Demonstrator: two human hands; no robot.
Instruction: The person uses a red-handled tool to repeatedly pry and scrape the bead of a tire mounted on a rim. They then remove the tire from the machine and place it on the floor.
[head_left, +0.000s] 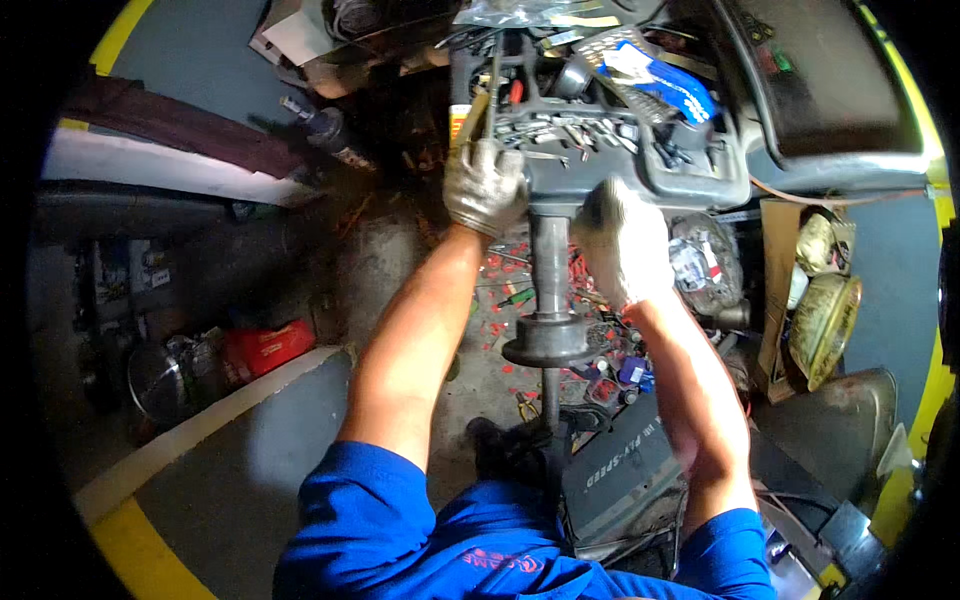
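My left hand point(485, 187), in a pale work glove, is closed at the left front edge of a dark plastic tool tray point(580, 180). A long thin metal strip point(495, 85) and a tan strip point(468, 122) rise beside its fingers; whether they are in its grip is unclear. My right hand point(628, 245), also gloved, is at the tray's front edge, just right of a dark metal post point(550, 262). Its fingers are bent away and smeared by glare, so their hold does not show. Lower down, the post widens into a round flange point(552, 340), with a thinner rod below.
Sockets and bits point(575, 132) crowd the tray, near a blue packet point(660, 82). Red scraps, pliers point(527, 405) and small parts litter the floor under my arms. A grey case point(625, 470) lies close to my legs. At left is a red object point(268, 347); at right, a cardboard box point(775, 290).
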